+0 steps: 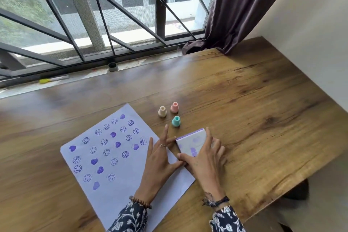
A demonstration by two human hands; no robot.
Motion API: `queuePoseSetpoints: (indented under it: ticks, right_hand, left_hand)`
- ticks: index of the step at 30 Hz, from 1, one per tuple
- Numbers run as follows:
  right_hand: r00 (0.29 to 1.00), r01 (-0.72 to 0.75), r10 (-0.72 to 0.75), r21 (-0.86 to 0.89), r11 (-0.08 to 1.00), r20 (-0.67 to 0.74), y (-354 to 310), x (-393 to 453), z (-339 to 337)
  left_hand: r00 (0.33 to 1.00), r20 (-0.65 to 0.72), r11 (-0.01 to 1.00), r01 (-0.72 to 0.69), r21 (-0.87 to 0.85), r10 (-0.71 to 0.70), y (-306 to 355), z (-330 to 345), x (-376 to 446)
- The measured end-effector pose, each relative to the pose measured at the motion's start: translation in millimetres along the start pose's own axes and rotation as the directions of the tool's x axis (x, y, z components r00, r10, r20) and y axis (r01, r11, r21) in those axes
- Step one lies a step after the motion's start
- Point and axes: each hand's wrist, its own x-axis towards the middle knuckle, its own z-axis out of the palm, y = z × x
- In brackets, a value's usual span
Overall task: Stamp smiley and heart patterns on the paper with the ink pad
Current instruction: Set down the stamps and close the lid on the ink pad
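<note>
The paper (120,156) lies tilted on the wooden table (254,109), its long axis running from near left to far right, covered with purple smileys and hearts. The left hand (160,158) rests on its right edge, fingers spread. The right hand (205,158) grips the closed ink pad (190,142) just beside it. Three stamps (170,114) stand upright behind.

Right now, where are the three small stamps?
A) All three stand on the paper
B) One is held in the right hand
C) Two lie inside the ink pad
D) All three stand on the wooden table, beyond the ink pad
D: the cream stamp, pink stamp and teal stamp stand upright on the bare table, beyond the ink pad; neither hand holds one.
</note>
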Motion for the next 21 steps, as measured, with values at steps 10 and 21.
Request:
queuePoseSetpoints:
  ticks: [10,21]
  right_hand:
    - [0.998,-0.023,-0.016,0.593,0.805,0.061,27.6,-6.6,-3.4]
    - [0.998,-0.060,0.056,0.715,0.697,0.030,34.6,1.5,-2.6]
  left_hand:
    - [0.998,-0.025,0.990,-0.056,0.128,0.060,7.3,-2.4,-3.3]
    - [0.999,-0.046,0.980,0.011,0.197,-0.002,13.3,-0.8,-4.5]
